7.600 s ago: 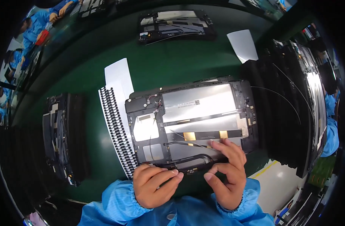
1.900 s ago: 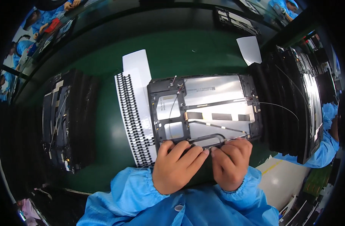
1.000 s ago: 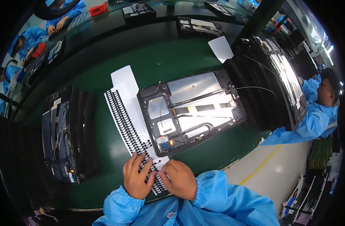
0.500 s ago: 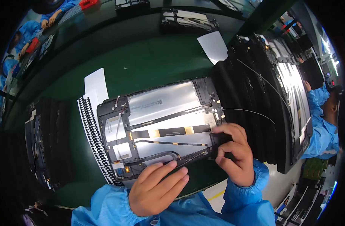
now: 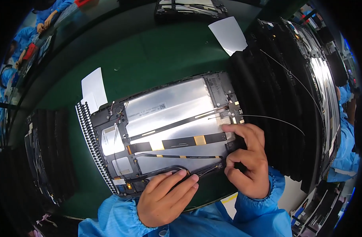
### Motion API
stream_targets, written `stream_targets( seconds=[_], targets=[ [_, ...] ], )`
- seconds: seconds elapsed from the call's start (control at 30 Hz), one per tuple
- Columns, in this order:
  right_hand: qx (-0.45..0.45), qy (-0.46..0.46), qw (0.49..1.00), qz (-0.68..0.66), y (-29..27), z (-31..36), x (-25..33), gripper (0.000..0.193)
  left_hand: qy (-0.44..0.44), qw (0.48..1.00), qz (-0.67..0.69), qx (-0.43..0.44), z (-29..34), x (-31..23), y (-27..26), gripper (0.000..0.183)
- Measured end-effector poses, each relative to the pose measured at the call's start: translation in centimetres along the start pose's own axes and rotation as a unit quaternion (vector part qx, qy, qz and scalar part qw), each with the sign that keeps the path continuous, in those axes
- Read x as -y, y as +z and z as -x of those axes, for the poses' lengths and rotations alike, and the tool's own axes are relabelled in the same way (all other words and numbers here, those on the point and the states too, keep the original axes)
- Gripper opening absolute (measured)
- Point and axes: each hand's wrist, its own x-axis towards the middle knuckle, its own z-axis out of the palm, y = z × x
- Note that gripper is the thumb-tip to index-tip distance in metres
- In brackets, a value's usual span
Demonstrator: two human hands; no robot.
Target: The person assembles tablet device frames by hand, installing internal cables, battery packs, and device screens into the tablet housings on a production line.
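"Where to find the open tablet (image 5: 169, 112)?"

"Flat on the green table (image 5: 157, 59), just beyond the left hand (image 5: 163, 201) and to the left of the right hand (image 5: 248, 162)."

"How to describe the left grip?"

"Laid over the tablet's near edge, with fingers close together and nearly straight. Impossible to tell about any pinch at the fingertips."

"And the right?"

"Stretched to the tablet's right end with the index finger, near the end of the wide black ribbon (image 5: 177, 142). Curled at the thumb, well apart from that fingertip. Impossible to tell about anything held in the curl."

"And close by?"

"Along the tablet's left end, a striped black-and-white sheet (image 5: 92, 146); to the right, a black stack (image 5: 260, 94), with a thin wire (image 5: 276, 118) curving in front."

"Any different from a second ago?"

"Yes: away from the striped sheet with both hands, and now over the tablet instead."
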Motion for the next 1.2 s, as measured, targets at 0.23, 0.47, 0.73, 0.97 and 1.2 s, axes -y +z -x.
stream_targets(
  seconds=[0.23, 0.47, 0.73, 0.97, 1.2],
  targets=[
    [-0.006, 0.007, 1.0, 0.013, 0.3, 0.1, 0.3, 0.005, 0.027, 0.999, -0.001, -0.04, -0.4, -0.8, 0.2, 0.02],
    [-0.001, 0.02, 1.0, 0.002, -0.5, 0.0, 0.4, 0.007, 0.105, 0.993, -0.041, 0.027, -2.7, -0.1, 1.2, 0.025],
    [-0.003, 0.003, 1.0, -0.02, -0.7, 1.2, -0.1, 0.016, 0.102, 0.993, -0.039, 0.035, -2.8, -0.1, 1.1, 0.026],
    [-0.047, -0.05, 0.998, 0.004, 0.2, 1.6, -0.8, 0.015, 0.116, 0.991, -0.052, 0.033, -2.8, -0.1, 1.1, 0.026],
    [-0.046, -0.09, 0.995, -0.002, 0.5, 1.5, -1.6, 0.014, 0.133, 0.989, -0.069, 0.021, -2.4, 0.1, 1.3, 0.023]
  ],
)
